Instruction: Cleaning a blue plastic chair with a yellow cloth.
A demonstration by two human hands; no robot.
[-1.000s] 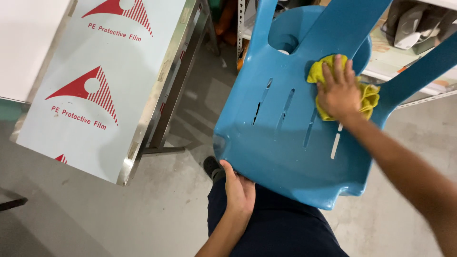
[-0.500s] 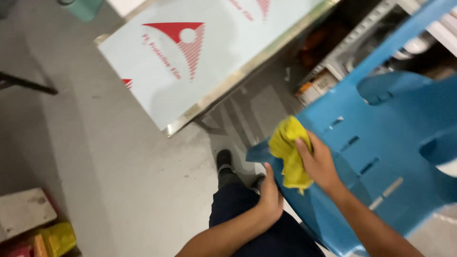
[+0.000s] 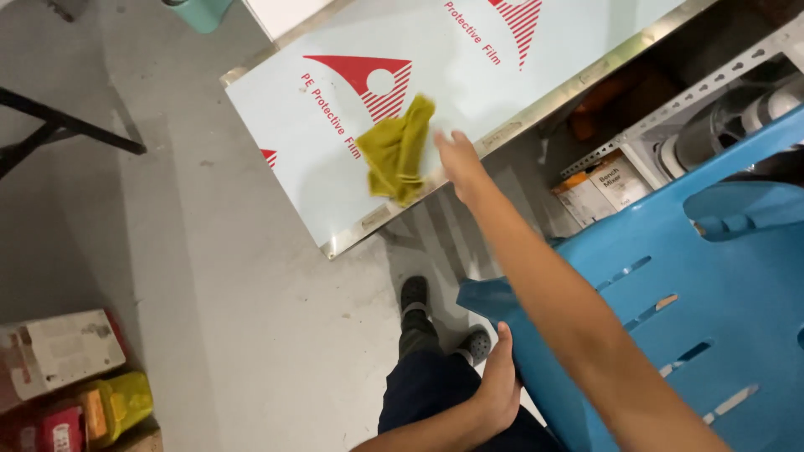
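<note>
— Why is the blue plastic chair (image 3: 670,318) tilting like that?
— The left hand (image 3: 496,393) is gripping its front edge, steadying it against the legs.
— And the yellow cloth (image 3: 399,151)?
— It is lying crumpled on the film-covered counter (image 3: 293,159) (near the edge); the right hand (image 3: 459,163) is hovering beside it, fingers released.

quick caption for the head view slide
Right hand open beside a yellow cloth on a film-covered table; left hand grips a blue chair.

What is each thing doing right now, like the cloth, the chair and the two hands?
Yellow cloth: crumpled, on the film-covered table, free of any hand.
Right hand: open, beside the cloth, holding nothing.
Left hand: on the chair's front edge.
Blue chair: tilted, leaning against the person's legs.
</note>
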